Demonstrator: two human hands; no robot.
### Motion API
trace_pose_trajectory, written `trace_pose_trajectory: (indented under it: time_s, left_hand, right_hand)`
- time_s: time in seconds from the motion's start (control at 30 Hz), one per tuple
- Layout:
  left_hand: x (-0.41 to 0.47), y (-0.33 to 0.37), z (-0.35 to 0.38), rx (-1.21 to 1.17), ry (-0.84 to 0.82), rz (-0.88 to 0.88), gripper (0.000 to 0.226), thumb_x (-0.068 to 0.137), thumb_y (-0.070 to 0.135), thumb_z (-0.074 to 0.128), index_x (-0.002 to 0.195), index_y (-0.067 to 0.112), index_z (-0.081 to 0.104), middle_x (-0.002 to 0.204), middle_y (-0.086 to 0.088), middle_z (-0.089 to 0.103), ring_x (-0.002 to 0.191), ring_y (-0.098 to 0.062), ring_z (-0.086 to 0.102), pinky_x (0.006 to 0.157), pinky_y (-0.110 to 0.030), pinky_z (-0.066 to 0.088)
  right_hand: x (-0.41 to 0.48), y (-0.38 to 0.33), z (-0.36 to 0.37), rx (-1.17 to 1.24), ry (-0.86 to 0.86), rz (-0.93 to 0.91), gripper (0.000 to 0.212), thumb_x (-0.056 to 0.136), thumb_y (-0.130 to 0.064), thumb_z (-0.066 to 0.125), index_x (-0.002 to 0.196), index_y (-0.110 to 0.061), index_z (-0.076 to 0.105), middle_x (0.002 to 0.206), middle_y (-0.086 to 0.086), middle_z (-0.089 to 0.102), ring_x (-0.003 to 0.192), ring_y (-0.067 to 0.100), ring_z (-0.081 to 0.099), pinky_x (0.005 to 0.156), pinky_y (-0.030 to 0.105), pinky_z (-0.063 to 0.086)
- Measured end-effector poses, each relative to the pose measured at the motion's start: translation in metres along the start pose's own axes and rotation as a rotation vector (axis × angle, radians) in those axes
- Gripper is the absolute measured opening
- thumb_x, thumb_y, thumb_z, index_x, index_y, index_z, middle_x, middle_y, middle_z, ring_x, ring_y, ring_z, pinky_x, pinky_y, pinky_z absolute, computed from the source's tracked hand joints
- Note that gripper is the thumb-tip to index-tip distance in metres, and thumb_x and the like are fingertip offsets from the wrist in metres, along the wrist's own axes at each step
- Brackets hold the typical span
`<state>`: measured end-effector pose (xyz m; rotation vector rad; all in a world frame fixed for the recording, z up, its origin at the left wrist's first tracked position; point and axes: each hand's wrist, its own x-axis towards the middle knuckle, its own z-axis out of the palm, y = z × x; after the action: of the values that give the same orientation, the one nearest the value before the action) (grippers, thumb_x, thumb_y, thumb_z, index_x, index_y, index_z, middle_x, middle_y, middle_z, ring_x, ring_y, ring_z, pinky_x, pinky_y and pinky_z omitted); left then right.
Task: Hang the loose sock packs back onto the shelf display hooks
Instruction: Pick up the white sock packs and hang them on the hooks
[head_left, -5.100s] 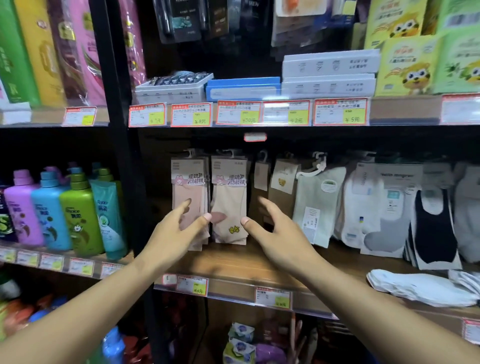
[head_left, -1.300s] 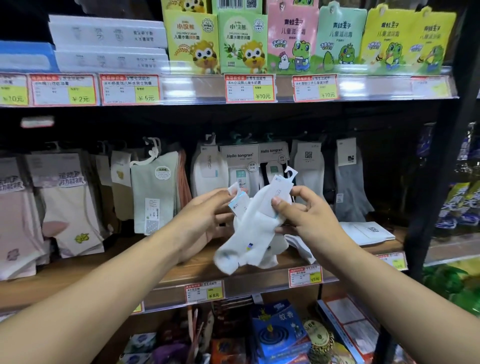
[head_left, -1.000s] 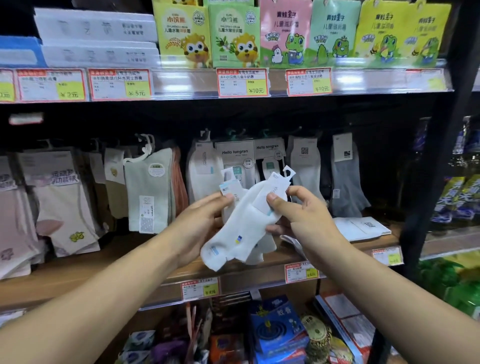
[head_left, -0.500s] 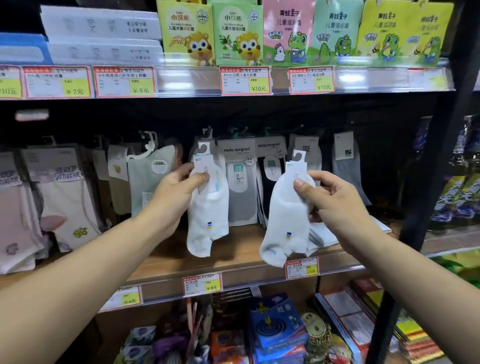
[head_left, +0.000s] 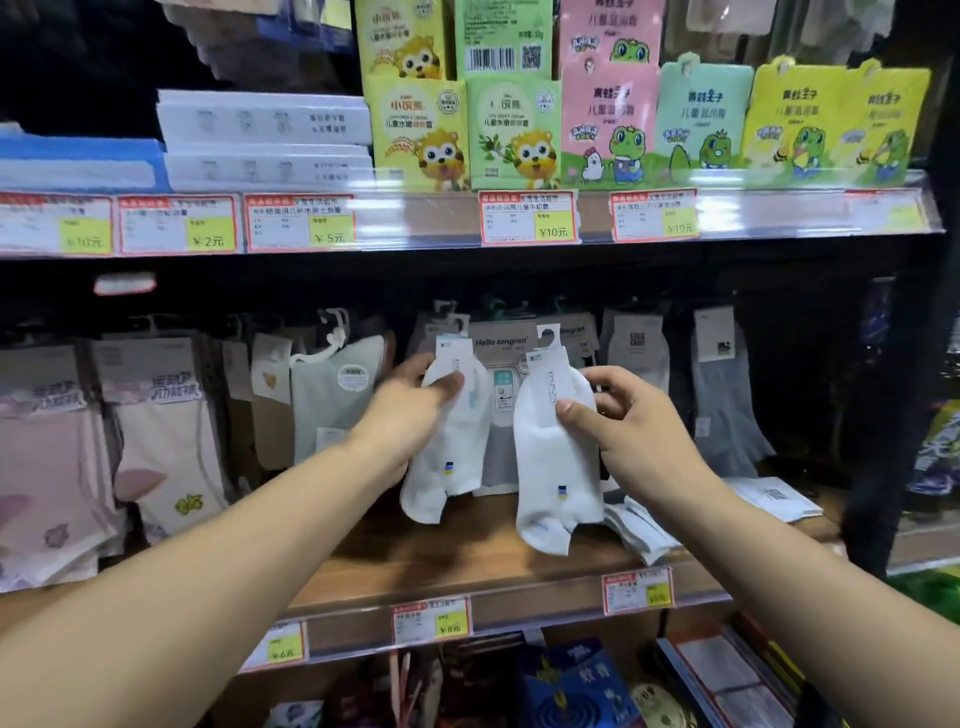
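Observation:
I hold one white sock pack in each hand in front of the sock row. My left hand grips the left white pack by its paper band, its hanger tab up near the hooks behind. My right hand pinches the right white pack, which hangs upright with its white hook tab free in the air. Behind them hang grey "Hello tongran" packs. More loose white packs lie on the wooden shelf below my right hand.
Pink and cream sock packs hang at the left, a pale green pack beside my left hand, grey packs at the right. A flat white pack lies at the shelf's right end. A black upright bounds the right side.
The two packs, held together a second ago, are now apart, one in each hand. Both have risen toward the hanging row since half a second ago.

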<state>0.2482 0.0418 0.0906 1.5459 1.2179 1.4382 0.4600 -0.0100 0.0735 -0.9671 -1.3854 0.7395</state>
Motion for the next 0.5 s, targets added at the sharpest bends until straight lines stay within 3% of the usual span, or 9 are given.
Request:
trace_pose_trajectory:
  time_s: [0.1, 0.2, 0.37, 0.5]
  left_hand:
    - [0.005, -0.001, 0.006, 0.029, 0.008, 0.006, 0.034, 0.092, 0.024, 0.062, 0.126, 0.017, 0.062, 0.118, -0.004, 0.072, 0.108, -0.023, 0.067, 0.099, -0.04, 0.05]
    - [0.013, 0.004, 0.011, 0.076, 0.055, 0.017, 0.039, 0.095, 0.025, 0.059, 0.132, 0.013, 0.058, 0.128, -0.008, 0.065, 0.114, -0.027, 0.062, 0.1, -0.042, 0.048]
    - [0.026, 0.011, 0.016, 0.114, 0.175, 0.022, 0.042, 0.093, 0.031, 0.058, 0.127, 0.007, 0.06, 0.121, -0.012, 0.067, 0.107, -0.032, 0.064, 0.094, -0.041, 0.051]
    - [0.026, 0.01, 0.017, 0.091, 0.204, -0.015, 0.044, 0.095, 0.028, 0.057, 0.133, 0.007, 0.057, 0.13, -0.012, 0.064, 0.114, -0.032, 0.061, 0.094, -0.036, 0.048]
  right_hand:
    - [0.0, 0.001, 0.003, 0.03, -0.014, 0.015, 0.014, 0.093, -0.007, 0.067, 0.105, -0.013, 0.068, 0.089, 0.003, 0.079, 0.074, 0.01, 0.074, 0.058, 0.022, 0.057]
    - [0.001, 0.003, 0.004, 0.024, -0.015, 0.013, 0.014, 0.093, -0.007, 0.067, 0.106, -0.013, 0.068, 0.088, 0.002, 0.079, 0.071, 0.008, 0.074, 0.057, 0.02, 0.055]
    - [0.002, 0.005, 0.01, 0.025, -0.025, 0.034, 0.016, 0.093, -0.008, 0.067, 0.108, -0.013, 0.067, 0.09, 0.004, 0.08, 0.073, 0.01, 0.075, 0.056, 0.021, 0.055]
    - [0.003, 0.009, 0.016, -0.014, -0.031, 0.035, 0.017, 0.092, -0.009, 0.068, 0.109, -0.014, 0.068, 0.093, 0.005, 0.08, 0.083, 0.019, 0.076, 0.068, 0.032, 0.06]
